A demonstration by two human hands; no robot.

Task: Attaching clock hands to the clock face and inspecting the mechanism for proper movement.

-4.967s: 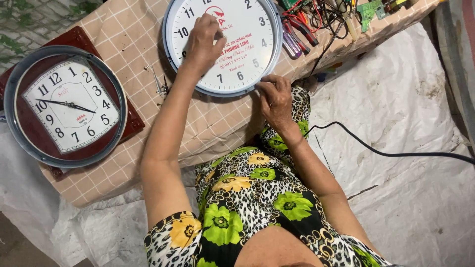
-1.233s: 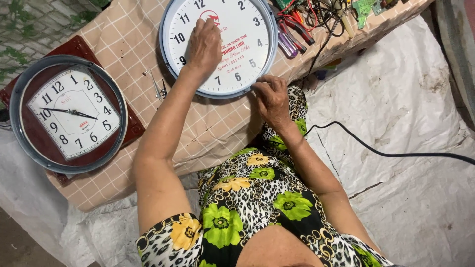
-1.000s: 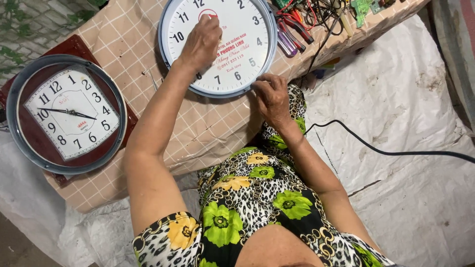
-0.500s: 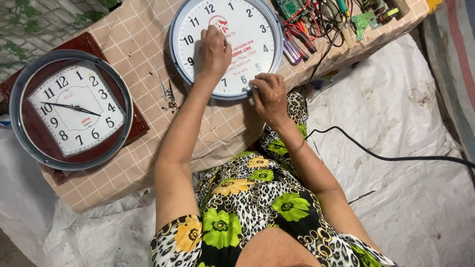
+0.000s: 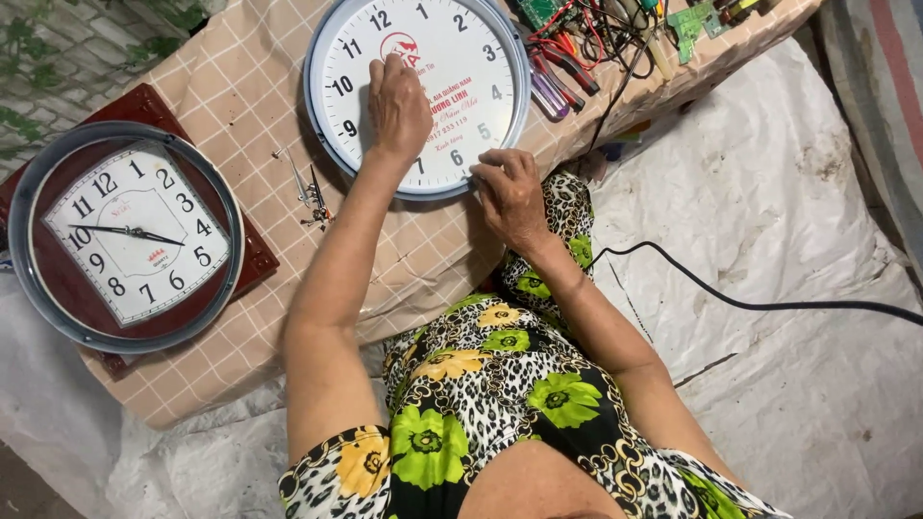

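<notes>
At upper centre, the white wall clock (image 5: 418,91) lies flat; left hand (image 5: 399,106) presses fingertips on its dial, right hand (image 5: 510,192) pinches the lower rim (keep it steady, I'd say).

Crowded desk edges, open cloth in the middle

From the white clock (image 5: 423,91), bare checked desk (image 5: 240,86) lies open at nine o'clock up to the dark-framed clock (image 5: 130,235); small metal parts (image 5: 308,192) sit in that gap, and tools and wires (image 5: 596,43) crowd just beside it at two o'clock.
</notes>
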